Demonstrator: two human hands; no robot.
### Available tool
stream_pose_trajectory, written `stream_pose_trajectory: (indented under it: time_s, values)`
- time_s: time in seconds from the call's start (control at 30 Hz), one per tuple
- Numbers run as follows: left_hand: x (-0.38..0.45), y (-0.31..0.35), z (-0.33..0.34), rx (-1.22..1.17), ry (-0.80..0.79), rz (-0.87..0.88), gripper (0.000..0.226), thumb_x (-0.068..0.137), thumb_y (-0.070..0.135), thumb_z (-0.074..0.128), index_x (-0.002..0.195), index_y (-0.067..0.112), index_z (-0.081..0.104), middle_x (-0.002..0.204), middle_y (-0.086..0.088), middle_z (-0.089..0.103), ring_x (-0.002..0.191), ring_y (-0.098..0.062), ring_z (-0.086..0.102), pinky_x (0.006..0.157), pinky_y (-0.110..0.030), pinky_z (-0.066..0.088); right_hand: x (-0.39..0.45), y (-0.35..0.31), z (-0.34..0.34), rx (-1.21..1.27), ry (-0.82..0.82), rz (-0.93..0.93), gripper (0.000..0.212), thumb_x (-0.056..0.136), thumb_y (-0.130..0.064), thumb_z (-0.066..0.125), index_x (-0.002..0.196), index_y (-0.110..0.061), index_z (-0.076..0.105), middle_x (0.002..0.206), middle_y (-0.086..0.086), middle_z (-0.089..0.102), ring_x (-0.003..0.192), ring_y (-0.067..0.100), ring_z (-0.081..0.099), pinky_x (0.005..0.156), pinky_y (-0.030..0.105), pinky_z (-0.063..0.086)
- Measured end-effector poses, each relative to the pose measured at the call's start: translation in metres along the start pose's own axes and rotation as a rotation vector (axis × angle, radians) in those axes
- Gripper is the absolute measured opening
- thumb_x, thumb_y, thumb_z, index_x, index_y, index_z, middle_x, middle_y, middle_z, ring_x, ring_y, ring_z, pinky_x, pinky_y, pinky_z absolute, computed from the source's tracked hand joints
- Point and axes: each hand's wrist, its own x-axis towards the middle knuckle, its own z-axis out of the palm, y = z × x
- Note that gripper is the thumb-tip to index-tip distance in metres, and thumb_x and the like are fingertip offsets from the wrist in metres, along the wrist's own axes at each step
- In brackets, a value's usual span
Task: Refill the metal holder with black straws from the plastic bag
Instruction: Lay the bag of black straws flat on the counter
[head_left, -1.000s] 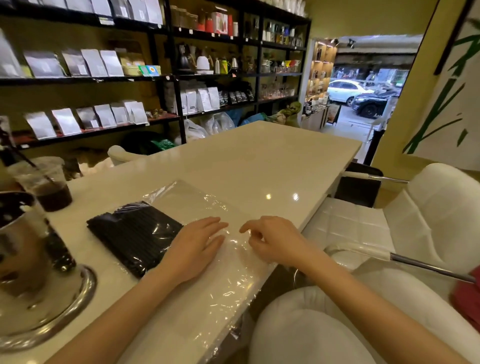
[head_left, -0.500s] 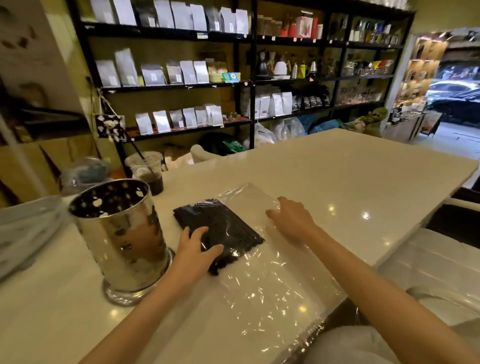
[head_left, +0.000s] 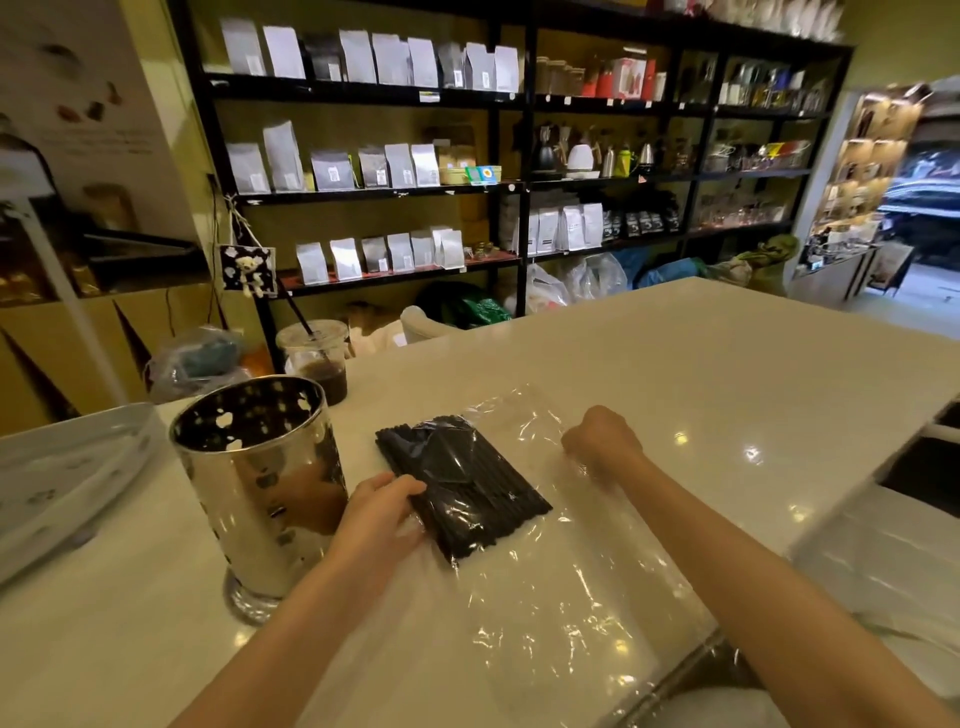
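Note:
A shiny metal holder (head_left: 260, 483) with cut-out holes stands on the white counter at the left. To its right lies a clear plastic bag (head_left: 561, 582), flat, with a bundle of black straws (head_left: 462, 483) inside its far end. My left hand (head_left: 379, 512) grips the near left edge of the straw bundle through the plastic. My right hand (head_left: 602, 441) is curled into a fist on the bag's right edge, pinching the plastic.
A plastic cup of dark drink with a straw (head_left: 317, 364) stands behind the holder. A white tray (head_left: 62, 478) lies at the far left. The white counter (head_left: 701, 364) stretches right and back. Shelves of pouches (head_left: 395, 166) fill the wall behind.
The view has swung left, bringing the holder into full view. My left hand has moved from the bag's flat plastic onto the straw bundle; my right hand has shifted to the bag's right edge and curled shut.

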Motion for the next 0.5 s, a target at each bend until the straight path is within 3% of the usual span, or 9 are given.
stream_pose_trajectory:
  time_s: [0.13,0.23,0.3,0.4,0.5]
  values:
    - [-0.003,0.003,0.004,-0.093,-0.048,-0.025,0.025,0.084,0.003,0.05,0.109,0.005,0.052,0.102,-0.009,0.06,0.107,-0.021,0.054,0.083,-0.037,0.049,-0.004,-0.012,-0.013,0.094,-0.096,-0.021,0.026,0.076,-0.013,0.064,0.061,-0.01,0.044,0.075,0.009,0.057,0.065,0.023,0.054,0.062,0.028,0.041]
    - [-0.005,0.008,0.009,-0.144,-0.028,-0.057,0.026,0.084,0.001,0.049,0.109,0.004,0.053,0.111,-0.013,0.058,0.108,-0.024,0.054,0.089,-0.041,0.047,-0.011,-0.027,-0.03,0.158,-0.157,-0.059,0.028,0.08,-0.008,0.064,0.065,-0.009,0.041,0.087,0.012,0.058,0.054,0.013,0.051,0.05,0.025,0.036]
    - [-0.003,0.01,0.01,-0.147,-0.04,-0.075,0.017,0.083,-0.001,0.049,0.098,0.004,0.056,0.115,-0.015,0.057,0.109,-0.025,0.053,0.089,-0.042,0.045,-0.015,-0.04,-0.04,0.139,-0.145,-0.111,0.027,0.08,-0.008,0.066,0.067,-0.008,0.042,0.087,0.011,0.06,0.052,0.01,0.047,0.047,0.024,0.035]
    - [-0.002,0.01,0.01,-0.171,-0.036,-0.105,0.012,0.082,-0.001,0.049,0.09,0.006,0.055,0.118,-0.014,0.053,0.12,-0.026,0.047,0.089,-0.042,0.045,-0.025,-0.062,-0.054,0.038,-0.103,-0.225,0.018,0.077,-0.013,0.07,0.079,0.0,0.059,0.082,0.008,0.064,0.054,0.011,0.049,0.048,0.023,0.039]
    - [-0.004,0.009,0.011,-0.251,-0.063,-0.139,0.009,0.082,-0.001,0.049,0.088,0.006,0.052,0.111,-0.015,0.055,0.109,-0.028,0.054,0.088,-0.045,0.047,-0.037,-0.088,-0.068,-0.035,-0.085,-0.376,0.023,0.079,-0.017,0.069,0.09,0.003,0.068,0.083,0.011,0.067,0.062,0.014,0.055,0.05,0.022,0.042]
